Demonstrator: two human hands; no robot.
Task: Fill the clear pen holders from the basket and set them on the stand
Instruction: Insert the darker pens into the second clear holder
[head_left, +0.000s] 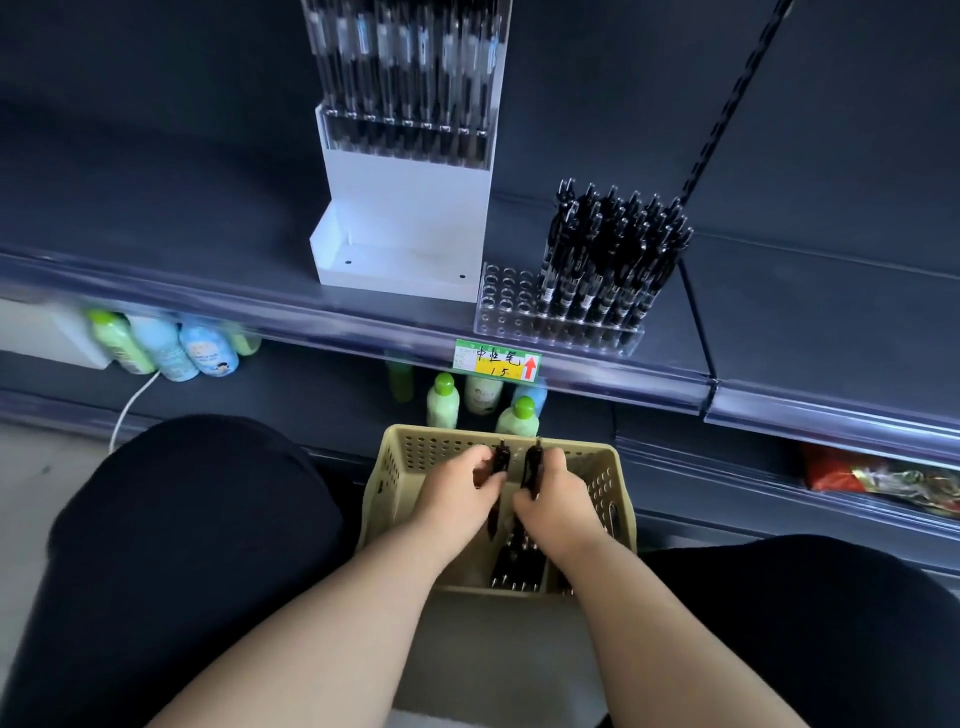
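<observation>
Both hands, left hand (457, 491) and right hand (553, 499), are closed around bunches of black pens (532, 467) inside the beige basket (395, 467) at lower centre. Pens are held roughly upright. The clear holder (506, 306), half filled, is located on the shelf (779, 322) directly above, nearer the right hand.

Half-filled clear holder (558, 317), beige basket (395, 467)

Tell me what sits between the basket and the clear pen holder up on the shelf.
In the head view, green-capped bottles stand just behind the basket, then the shelf edge with its price tag, right below the clear pen holder.
</observation>
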